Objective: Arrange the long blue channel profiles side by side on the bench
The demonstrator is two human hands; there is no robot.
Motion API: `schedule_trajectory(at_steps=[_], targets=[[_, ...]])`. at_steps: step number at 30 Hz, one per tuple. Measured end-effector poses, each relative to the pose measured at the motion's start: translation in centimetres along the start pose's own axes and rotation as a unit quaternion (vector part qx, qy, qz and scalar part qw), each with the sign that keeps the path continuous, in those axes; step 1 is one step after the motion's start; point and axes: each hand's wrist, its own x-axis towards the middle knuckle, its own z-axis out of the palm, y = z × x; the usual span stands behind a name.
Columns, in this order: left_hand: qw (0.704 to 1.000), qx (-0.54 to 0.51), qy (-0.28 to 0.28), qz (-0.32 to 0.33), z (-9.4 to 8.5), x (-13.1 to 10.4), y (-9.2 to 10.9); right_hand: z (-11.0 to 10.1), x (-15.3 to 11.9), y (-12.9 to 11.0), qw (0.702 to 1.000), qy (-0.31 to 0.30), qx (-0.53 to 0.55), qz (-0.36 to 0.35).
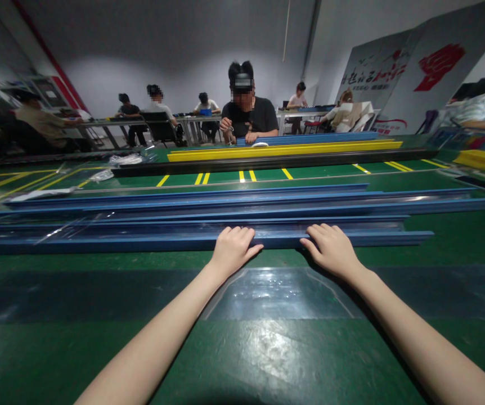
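Both my hands rest on the nearest long blue channel strip (pixel 187 244), which lies lengthwise across the green table. My left hand (pixel 233 247) hooks its fingers over the near edge, with the thumb along the front face. To its right, my right hand (pixel 330 247) grips the same edge, thumb pointing inward. A stretch of blue edge shows between the two hands. Just in front of me, a long clear plastic sheet (pixel 276 289) lies flat under my forearms. More blue channel strips (pixel 242 209) lie parallel behind the one I hold.
Farther back are a black strip (pixel 268 163) and a yellow strip (pixel 284 149). Crumpled clear plastic (pixel 126 160) lies at the left. Yellow pieces (pixel 483 161) stand at the far right. Across the table sits a co-worker (pixel 251 115); other people work at tables behind.
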Motion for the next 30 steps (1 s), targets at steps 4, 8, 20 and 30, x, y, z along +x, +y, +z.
schedule_trajectory(at_steps=[4,8,20,30], targets=[[1.000,-0.001,0.000,-0.001,-0.02,0.02,0.01,-0.01,0.02,0.00,1.000,-0.002,0.000,0.000],[1.000,-0.005,-0.002,-0.001,0.04,-0.01,0.00,0.00,0.01,0.00,1.000,0.000,0.004,0.000],[1.000,0.000,-0.002,0.000,-0.01,0.03,0.04,0.04,-0.01,-0.03,1.000,-0.002,-0.005,0.000],[1.000,-0.003,0.000,-0.001,0.11,-0.04,0.00,0.05,0.00,-0.01,1.000,-0.003,-0.003,0.001]])
